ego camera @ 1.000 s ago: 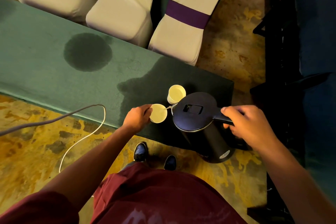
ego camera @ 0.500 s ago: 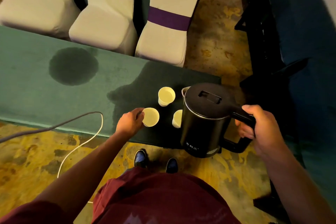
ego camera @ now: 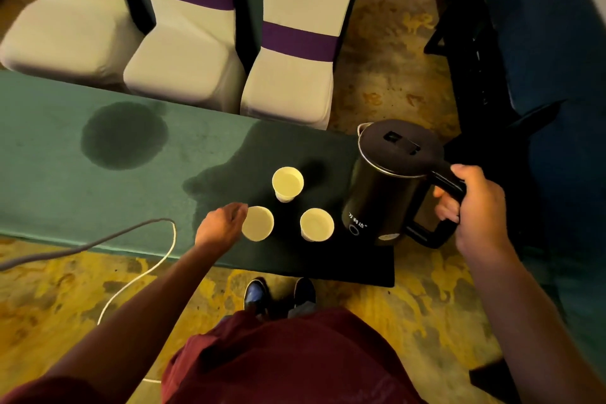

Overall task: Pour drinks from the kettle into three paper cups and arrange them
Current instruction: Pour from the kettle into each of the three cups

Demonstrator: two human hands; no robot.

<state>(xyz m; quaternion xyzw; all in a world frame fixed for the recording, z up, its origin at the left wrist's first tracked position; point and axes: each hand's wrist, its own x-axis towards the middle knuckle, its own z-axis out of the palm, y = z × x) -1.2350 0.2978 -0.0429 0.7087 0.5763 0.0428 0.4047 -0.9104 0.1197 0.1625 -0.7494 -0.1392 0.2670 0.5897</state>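
Three pale paper cups stand in a triangle on the green table (ego camera: pixel 49 174): a far cup (ego camera: pixel 287 183), a near right cup (ego camera: pixel 316 224) and a near left cup (ego camera: pixel 258 223). My left hand (ego camera: pixel 220 223) curls around the left side of the near left cup. A black kettle (ego camera: pixel 383 184) is upright at the table's right end, just right of the cups, lid closed. My right hand (ego camera: pixel 477 207) grips its handle. Whether the kettle's base rests on the cloth cannot be told.
The tablecloth has a round dark wet patch (ego camera: pixel 124 136) at left and a larger one under the cups. White chairs with purple bands (ego camera: pixel 288 43) line the far side. A cable (ego camera: pixel 141 272) loops over the near edge. Dark furniture (ego camera: pixel 524 75) stands at right.
The kettle has swung from tilted over the near left cup to upright and moved right, uncovering the near right cup. My left hand stays at the same cup.
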